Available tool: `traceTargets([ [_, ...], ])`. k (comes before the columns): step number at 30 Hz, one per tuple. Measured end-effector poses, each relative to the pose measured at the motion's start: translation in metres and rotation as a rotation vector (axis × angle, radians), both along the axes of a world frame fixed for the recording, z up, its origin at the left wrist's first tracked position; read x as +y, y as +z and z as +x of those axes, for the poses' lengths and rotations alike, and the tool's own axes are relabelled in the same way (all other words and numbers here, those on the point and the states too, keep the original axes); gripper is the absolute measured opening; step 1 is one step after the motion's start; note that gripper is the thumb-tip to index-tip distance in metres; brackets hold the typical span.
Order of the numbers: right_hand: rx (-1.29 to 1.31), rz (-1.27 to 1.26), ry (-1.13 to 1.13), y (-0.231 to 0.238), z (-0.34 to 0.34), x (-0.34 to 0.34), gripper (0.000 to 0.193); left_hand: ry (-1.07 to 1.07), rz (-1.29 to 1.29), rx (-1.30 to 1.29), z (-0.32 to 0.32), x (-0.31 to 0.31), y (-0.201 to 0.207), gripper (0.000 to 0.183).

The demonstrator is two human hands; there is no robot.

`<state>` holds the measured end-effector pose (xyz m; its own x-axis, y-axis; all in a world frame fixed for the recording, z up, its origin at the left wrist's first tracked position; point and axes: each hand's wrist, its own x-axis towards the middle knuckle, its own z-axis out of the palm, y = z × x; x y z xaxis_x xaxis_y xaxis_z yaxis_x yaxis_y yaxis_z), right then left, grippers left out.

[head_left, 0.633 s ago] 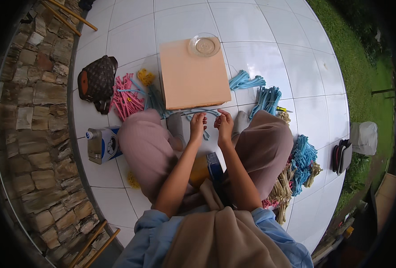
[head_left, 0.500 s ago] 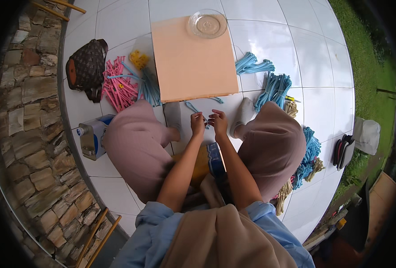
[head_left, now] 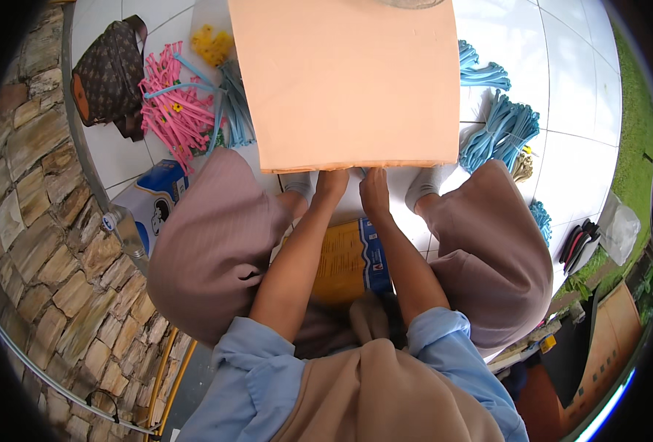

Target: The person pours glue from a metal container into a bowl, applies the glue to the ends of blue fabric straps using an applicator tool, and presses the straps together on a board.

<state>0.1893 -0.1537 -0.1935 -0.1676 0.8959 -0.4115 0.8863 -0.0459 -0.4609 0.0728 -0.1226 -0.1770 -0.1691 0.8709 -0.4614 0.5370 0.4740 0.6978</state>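
Observation:
A flat peach-coloured board (head_left: 356,88) stands in front of me, its near edge above my fingers. My left hand (head_left: 332,183) reaches in at this edge, and its fingertips are hidden beneath it. Just to its right, my right hand (head_left: 373,193) is closed, knuckles up, against the same edge. A small piece of light blue cord (head_left: 362,172) shows between the two hands, next to the right fingers. Most of the cord is out of sight.
Pink cord pieces (head_left: 175,110) and a bag of yellow pieces (head_left: 212,46) lie left, by a brown patterned bag (head_left: 109,74). Blue cord bundles (head_left: 499,132) lie right. A blue-white can (head_left: 150,202) stands by my left knee, a yellow-blue package (head_left: 341,258) between my legs.
Both hands have moved forward from the gap between my feet to the board's near edge. The view has shifted, so the board looks larger and the glass dish is mostly cut off.

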Motion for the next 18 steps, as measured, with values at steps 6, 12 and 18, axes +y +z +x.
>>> traceTargets([
  [6,0.308,0.070,-0.447,0.079,-0.017,0.005,0.043,-0.271,0.130,0.241,-0.004,-0.016,0.023,0.026],
  [12,0.695,0.300,-0.589,0.181,-0.018,0.022,0.048,-0.219,0.348,0.142,0.017,-0.014,0.110,0.019],
  [18,0.938,0.526,-0.473,0.287,0.013,0.047,0.053,-0.228,0.674,-0.147,0.026,-0.002,0.222,0.026],
])
